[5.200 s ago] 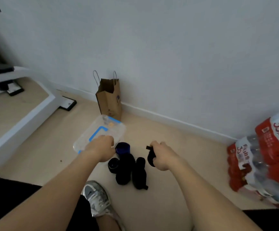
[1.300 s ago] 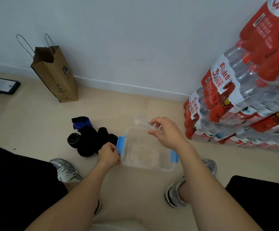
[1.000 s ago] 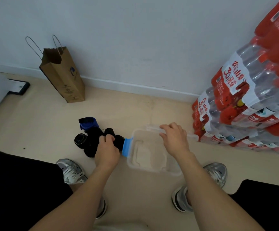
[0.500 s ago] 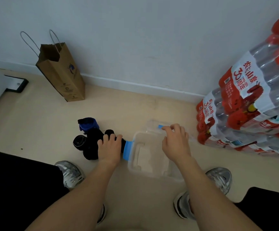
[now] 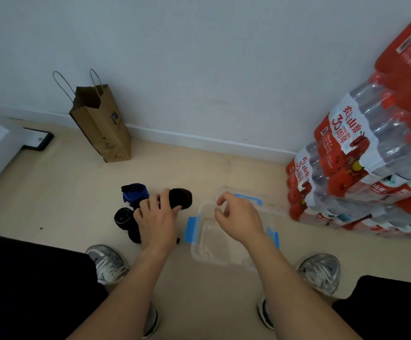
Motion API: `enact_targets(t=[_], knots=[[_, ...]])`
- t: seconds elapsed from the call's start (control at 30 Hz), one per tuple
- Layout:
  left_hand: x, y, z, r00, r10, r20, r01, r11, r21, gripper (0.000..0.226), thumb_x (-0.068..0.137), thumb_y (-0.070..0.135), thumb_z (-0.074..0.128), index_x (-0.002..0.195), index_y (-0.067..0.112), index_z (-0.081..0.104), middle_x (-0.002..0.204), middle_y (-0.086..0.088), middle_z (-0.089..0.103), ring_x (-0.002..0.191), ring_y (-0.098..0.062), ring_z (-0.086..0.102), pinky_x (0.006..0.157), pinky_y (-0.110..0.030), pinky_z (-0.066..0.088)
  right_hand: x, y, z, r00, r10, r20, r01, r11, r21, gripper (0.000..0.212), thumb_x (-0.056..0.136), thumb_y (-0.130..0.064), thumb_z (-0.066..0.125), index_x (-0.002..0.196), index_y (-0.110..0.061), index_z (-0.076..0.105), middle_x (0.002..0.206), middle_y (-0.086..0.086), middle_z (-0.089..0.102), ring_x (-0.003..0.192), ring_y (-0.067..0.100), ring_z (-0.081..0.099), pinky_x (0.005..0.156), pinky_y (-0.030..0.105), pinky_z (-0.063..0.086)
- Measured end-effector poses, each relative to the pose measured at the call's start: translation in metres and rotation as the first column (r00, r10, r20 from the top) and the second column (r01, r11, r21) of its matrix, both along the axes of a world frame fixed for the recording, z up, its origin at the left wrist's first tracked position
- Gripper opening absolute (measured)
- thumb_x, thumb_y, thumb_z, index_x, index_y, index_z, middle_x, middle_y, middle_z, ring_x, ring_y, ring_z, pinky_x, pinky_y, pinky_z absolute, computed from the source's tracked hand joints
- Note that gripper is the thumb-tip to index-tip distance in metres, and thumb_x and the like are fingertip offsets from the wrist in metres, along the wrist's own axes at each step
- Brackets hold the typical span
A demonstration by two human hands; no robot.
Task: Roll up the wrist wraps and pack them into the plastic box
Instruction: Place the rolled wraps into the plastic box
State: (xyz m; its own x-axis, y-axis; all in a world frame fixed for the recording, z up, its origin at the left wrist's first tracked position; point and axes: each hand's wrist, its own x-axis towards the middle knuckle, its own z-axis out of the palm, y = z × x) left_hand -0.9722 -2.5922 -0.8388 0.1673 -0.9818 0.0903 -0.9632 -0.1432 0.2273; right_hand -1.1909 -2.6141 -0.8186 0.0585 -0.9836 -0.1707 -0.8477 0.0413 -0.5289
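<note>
Newly lifted: black rolled wrist wrap [image 5: 181, 198], grasped by left hand [image 5: 159, 218] | right hand [image 5: 239, 218] released, above clear plastic box [image 5: 211, 244]

head cam | wide-angle, looks fwd+down at floor [image 5: 199, 303] by wall [image 5: 199, 57] | near both forearms | single view

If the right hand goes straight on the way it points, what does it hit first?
Probably the clear lid, lying just past the plastic box's far rim; the right hand hovers over the box, fingers loosely curled toward it. Height is unclear: it might pass above to bare floor.
</note>
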Motion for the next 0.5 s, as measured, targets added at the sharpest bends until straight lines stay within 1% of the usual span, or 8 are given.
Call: enact_targets(t=[0.03,0.1,0.13,0.17,0.23,0.3,0.4,0.5], knots=[[-0.001,0.000,0.007,0.999,-0.029,-0.036,0.027,0.998,-0.048,0.048,0.099,0.035,0.074,0.140,0.011,0.062,0.121,-0.016,0.065,0.109,-0.042,0.058,0.090,-0.057,0.046,0.008,0.003,0.002,0.999,0.045,0.017,-0.045,0.999,-0.012,0.034,0.094,-0.045,0.068,0.126,-0.037,0.059,0.097,-0.011,0.067,0.097,0.022,0.068,0.072,0.035,0.049],[-0.005,-0.003,0.020,0.982,-0.133,-0.136,0.121,0.988,-0.093,0.049,0.102,0.034,0.069,0.145,0.013,0.058,0.126,-0.013,0.063,0.111,-0.038,0.058,0.093,-0.055,0.047,0.023,0.009,0.006,0.994,0.105,0.031,-0.103,0.993,-0.054,0.069,0.087,-0.055,0.073,0.148,-0.045,0.042,0.123,-0.010,0.055,0.102,0.021,0.066,0.077,0.039,0.054],[-0.008,-0.004,0.026,0.961,-0.202,-0.192,0.189,0.978,-0.083,0.049,0.104,0.034,0.065,0.147,0.014,0.055,0.128,-0.010,0.060,0.109,-0.035,0.059,0.093,-0.051,0.048,0.029,0.012,0.008,0.994,0.105,0.031,-0.102,0.992,-0.076,0.081,0.082,-0.060,0.075,0.152,-0.047,0.036,0.128,-0.010,0.050,0.101,0.023,0.066,0.077,0.041,0.057],[-0.011,-0.004,0.032,0.932,-0.260,-0.251,0.253,0.965,-0.063,0.048,0.107,0.035,0.061,0.149,0.015,0.051,0.129,-0.007,0.057,0.105,-0.033,0.061,0.090,-0.049,0.049,0.033,0.014,0.009,0.995,0.092,0.034,-0.088,0.991,-0.100,0.086,0.080,-0.062,0.076,0.153,-0.048,0.034,0.130,-0.010,0.048,0.100,0.024,0.067,0.077,0.042,0.059],[-0.017,-0.001,0.040,0.878,-0.300,-0.373,0.315,0.949,-0.021,0.046,0.109,0.039,0.056,0.149,0.016,0.048,0.130,-0.004,0.051,0.095,-0.034,0.063,0.085,-0.048,0.053,0.032,0.017,0.011,0.997,0.052,0.048,-0.045,0.990,-0.132,0.078,0.080,-0.061,0.076,0.146,-0.042,0.041,0.125,-0.006,0.057,0.100,0.028,0.069,0.075,0.042,0.058],[-0.021,0.003,0.042,0.846,-0.309,-0.435,0.355,0.934,0.027,0.047,0.108,0.045,0.057,0.146,0.018,0.049,0.129,-0.002,0.048,0.094,-0.035,0.064,0.084,-0.050,0.054,0.022,0.019,0.012,0.998,0.047,0.036,-0.043,0.994,-0.102,0.063,0.077,-0.058,0.074,0.130,-0.035,0.048,0.112,-0.003,0.069,0.099,0.031,0.071,0.071,0.040,0.055],[-0.029,0.011,0.036,0.805,-0.327,-0.495,0.426,0.899,0.100,0.042,0.108,0.049,0.056,0.141,0.022,0.054,0.126,0.002,0.053,0.101,-0.025,0.065,0.090,-0.048,0.054,0.003,0.025,0.009,0.998,0.065,0.010,-0.066,0.996,0.058,0.057,0.069,-0.055,0.073,0.113,-0.033,0.045,0.095,-0.002,0.071,0.087,0.031,0.071,0.067,0.043,0.057],[-0.033,0.016,0.024,0.840,-0.254,-0.479,0.372,0.913,0.169,0.033,0.113,0.046,0.047,0.133,0.024,0.061,0.122,0.003,0.056,0.102,-0.021,0.065,0.089,-0.047,0.056,-0.010,0.033,0.000,0.998,0.046,0.041,-0.055,0.963,0.264,0.061,0.066,-0.054,0.080,0.112,-0.029,0.048,0.098,0.000,0.070,0.088,0.027,0.070,0.076,0.046,0.061]])
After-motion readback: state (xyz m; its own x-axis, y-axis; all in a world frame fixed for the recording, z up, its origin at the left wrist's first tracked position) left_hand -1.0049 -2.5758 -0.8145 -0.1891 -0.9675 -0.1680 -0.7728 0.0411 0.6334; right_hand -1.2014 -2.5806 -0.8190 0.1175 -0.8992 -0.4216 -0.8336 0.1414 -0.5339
